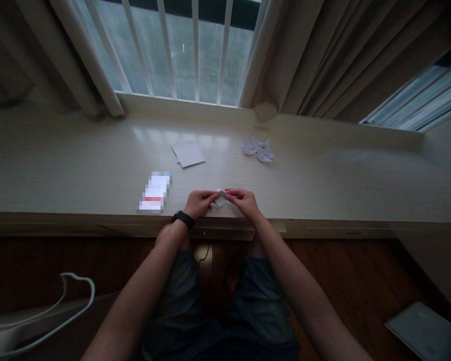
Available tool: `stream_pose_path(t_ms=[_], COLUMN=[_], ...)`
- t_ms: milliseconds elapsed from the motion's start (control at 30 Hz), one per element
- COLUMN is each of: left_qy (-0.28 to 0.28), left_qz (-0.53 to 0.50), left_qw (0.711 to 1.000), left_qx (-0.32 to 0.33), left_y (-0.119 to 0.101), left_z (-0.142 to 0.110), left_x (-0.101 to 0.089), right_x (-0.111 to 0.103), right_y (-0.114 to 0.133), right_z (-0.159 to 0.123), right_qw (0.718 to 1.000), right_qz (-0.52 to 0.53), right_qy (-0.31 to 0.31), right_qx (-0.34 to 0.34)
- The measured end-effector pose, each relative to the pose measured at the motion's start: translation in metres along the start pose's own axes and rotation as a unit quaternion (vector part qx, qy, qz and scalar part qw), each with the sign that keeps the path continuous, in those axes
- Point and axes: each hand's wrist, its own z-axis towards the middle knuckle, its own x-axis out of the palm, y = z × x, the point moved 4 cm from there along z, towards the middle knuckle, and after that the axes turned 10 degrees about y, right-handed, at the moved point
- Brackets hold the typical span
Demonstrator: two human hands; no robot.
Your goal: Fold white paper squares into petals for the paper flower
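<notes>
A small folded piece of white paper (220, 197) is pinched between both hands near the front edge of the pale wooden ledge (78, 170). My left hand (199, 202), with a black watch on its wrist, grips the paper's left side with closed fingers. My right hand (243, 200) grips its right side, fingers curled and pressed together. A finished white paper flower (258, 149) lies farther back to the right. A small stack of white paper squares (188, 153) lies farther back to the left.
A blurred-out flat object (155, 192) lies left of my hands. A barred window (180, 50) and curtains (323, 55) stand behind the ledge. A white cable (65, 301) runs along the floor at lower left, and a flat pale object (428, 333) lies at lower right.
</notes>
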Motion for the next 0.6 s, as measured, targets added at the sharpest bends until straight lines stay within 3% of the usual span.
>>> stream_pose_path(t_ms=[167,400,600], left_qy=[0.012,-0.004,-0.023], left_qz=[-0.089,-0.031,-0.109], left_qw=[0.996,0.999,0.994], left_qx=[0.002,0.017,0.014], left_y=[0.004,0.011,0.009], left_z=[0.000,0.003,0.001], left_x=[0.003,0.004,0.005], right_x=[0.001,0.003,0.010], right_y=[0.000,-0.007,-0.007], right_z=[0.000,-0.001,-0.004], right_qw=[0.999,0.997,0.995], right_qz=[0.008,0.037,0.049], right_qy=[-0.006,-0.071,-0.085], right_qx=[0.030,0.021,0.020])
